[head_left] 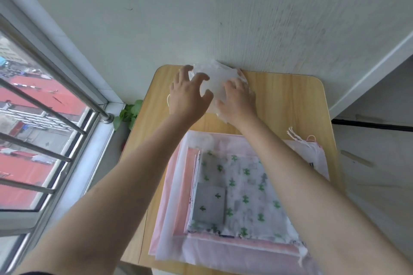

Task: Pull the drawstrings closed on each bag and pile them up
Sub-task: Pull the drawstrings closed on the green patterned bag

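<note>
We are reaching for a white bag point(218, 82) lying at the table's point(288, 100) far edge, at twelve o'clock, against the wall point(223, 18). Our left hand point(190, 96) is hovering over its left side, fingers spread and loosely bent. Our right hand point(238, 100) is pressing on it, fingers fairly straight. A pile of bags point(234, 196) is lying at six o'clock. A window point(44, 140) is showing at nine o'clock.
</note>
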A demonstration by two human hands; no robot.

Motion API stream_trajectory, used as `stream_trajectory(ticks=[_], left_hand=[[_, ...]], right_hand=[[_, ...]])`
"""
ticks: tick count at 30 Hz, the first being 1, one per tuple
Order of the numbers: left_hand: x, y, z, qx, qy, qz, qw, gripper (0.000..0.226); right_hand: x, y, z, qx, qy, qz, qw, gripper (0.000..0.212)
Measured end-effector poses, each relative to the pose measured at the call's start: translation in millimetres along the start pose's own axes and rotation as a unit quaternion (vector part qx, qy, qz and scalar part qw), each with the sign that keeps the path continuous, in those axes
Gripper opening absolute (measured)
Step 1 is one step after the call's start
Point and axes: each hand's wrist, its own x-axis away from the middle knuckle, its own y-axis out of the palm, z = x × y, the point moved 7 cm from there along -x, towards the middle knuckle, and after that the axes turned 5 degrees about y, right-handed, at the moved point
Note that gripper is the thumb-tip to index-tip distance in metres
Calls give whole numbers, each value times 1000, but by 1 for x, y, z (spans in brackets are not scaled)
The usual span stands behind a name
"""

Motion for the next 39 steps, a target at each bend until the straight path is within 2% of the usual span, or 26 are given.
stream_trajectory(ticks=[1, 2, 4, 6, 7, 8, 9, 13, 17, 22, 25, 28, 31, 32, 34, 36, 37, 39], left_hand=[[8, -4, 8, 21, 2, -6, 1000, 26], [21, -3, 16, 40, -4, -53, 998, 21], [56, 21, 26, 54, -15, -217, 974, 17], [94, 42, 29, 18, 4, -341, 940, 24], [110, 48, 29, -21, 15, -367, 930, 35], [122, 50, 29, -62, 29, -373, 925, 45], [129, 51, 30, -94, 42, -364, 926, 50], [137, 42, 44, -136, 59, -281, 948, 41], [144, 31, 45, -134, 39, -253, 957, 37], [152, 23, 41, -125, 29, -224, 966, 37], [157, 15, 33, -51, -36, -201, 978, 38], [165, 7, 20, 37, -103, -232, 966, 39], [175, 1, 8, 28, -110, -319, 941, 35], [180, 0, 6, -17, -85, -376, 923, 37], [195, -1, 3, -101, -43, -494, 862, 53], [205, -1, 1, -115, -51, -559, 820, 67], [206, 0, 0, -109, -57, -559, 820, 65], [201, 5, 2, -91, -60, -510, 853, 46]], right_hand=[[12, -6, 2, -23, 4, -2, 1000, 25], [26, -10, 4, -52, 13, -22, 998, 20], [55, -3, 15, -72, 42, -114, 990, 20], [88, 10, 25, -21, 54, -219, 974, 20], [102, 13, 30, 13, 55, -249, 967, 15], [115, 13, 34, 41, 57, -261, 963, 11], [124, 13, 37, 61, 58, -260, 962, 16], [147, 3, 39, 76, 48, -213, 973, 30], [158, -8, 35, 54, 21, -158, 986, 29], [165, -6, 32, 20, 25, -168, 985, 26], [171, -2, 34, 4, 32, -175, 984, 30], [175, -2, 37, -2, 43, -175, 984, 36], [177, -5, 32, 9, 41, -186, 982, 29], [176, -6, 27, 13, 33, -181, 983, 27], [174, -7, 11, 18, 6, -173, 985, 23], [173, -3, -7, 6, -22, -181, 983, 20], [173, 0, -17, -3, -32, -182, 983, 19], [174, 0, -24, -21, -28, -154, 987, 18]])
